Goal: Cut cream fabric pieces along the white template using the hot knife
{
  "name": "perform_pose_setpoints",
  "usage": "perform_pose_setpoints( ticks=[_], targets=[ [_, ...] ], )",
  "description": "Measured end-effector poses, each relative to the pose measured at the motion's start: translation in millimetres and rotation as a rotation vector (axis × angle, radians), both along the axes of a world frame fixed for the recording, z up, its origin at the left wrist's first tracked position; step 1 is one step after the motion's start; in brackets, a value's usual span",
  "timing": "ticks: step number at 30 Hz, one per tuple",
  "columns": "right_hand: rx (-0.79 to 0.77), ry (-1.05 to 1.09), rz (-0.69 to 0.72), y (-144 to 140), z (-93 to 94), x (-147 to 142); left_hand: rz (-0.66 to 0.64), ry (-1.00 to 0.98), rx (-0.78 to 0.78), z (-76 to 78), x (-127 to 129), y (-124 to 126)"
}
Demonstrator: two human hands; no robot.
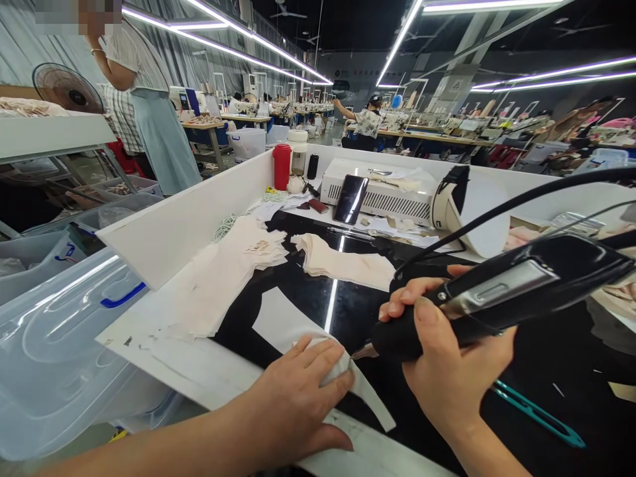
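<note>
Pressing our flat, open left hand (pixel 298 401) on the pale cloth piece (pixel 368 397), we hold the black tool (pixel 497 298) tight in our right hand (pixel 447 371) (tip touching the cloth).

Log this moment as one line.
left hand: flat on white fabric piece | right hand: gripping black corded cutting tool, tip at fabric edge | surface: black worktop | nearby: teal snips

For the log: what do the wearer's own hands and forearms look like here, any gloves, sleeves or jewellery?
Both are bare. The left hand shows no glove, ring or watch, and its forearm is uncovered to the frame edge, with no sleeve in view. The right hand is likewise ungloved and ringless, its wrist bare. Nails are short and unpainted.
</note>
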State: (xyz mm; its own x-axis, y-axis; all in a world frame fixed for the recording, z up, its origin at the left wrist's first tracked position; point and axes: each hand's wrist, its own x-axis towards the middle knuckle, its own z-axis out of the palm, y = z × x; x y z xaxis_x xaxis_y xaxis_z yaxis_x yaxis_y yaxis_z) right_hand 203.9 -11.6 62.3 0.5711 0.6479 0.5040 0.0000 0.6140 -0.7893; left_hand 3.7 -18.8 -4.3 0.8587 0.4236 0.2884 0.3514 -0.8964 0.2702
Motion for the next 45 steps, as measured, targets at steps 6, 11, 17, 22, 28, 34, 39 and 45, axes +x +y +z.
perform_pose_setpoints(
  ticks=[6,11,17,22,28,34,39,45],
  targets=[
    [0.011,-0.032,-0.002,14,-3.3,11,0.000,-0.025,-0.049,23.2,-10,19],
    [0.034,-0.030,-0.045,30,2.4,23,-0.028,0.040,0.053,16.5,-20,38],
    [0.040,0.068,-0.044,8,22.9,23,0.022,0.095,0.125,15.1,-16,29],
    [0.026,0.041,0.033,-26,24.6,19,0.042,0.118,0.146,22.3,-14,22],
    [0.042,0.033,0.101,-42,16.9,15,0.055,0.113,0.181,21.3,-16,23],
    [0.055,0.004,0.120,-47,12.5,13,0.052,0.096,0.249,23.2,-15,22],
    [0.050,0.003,0.125,-43,6.7,14,0.062,0.090,0.285,25.5,-13,21],
    [0.047,-0.012,0.116,-40,2.5,14,0.102,0.131,0.354,28.1,-12,10]
  ],
)
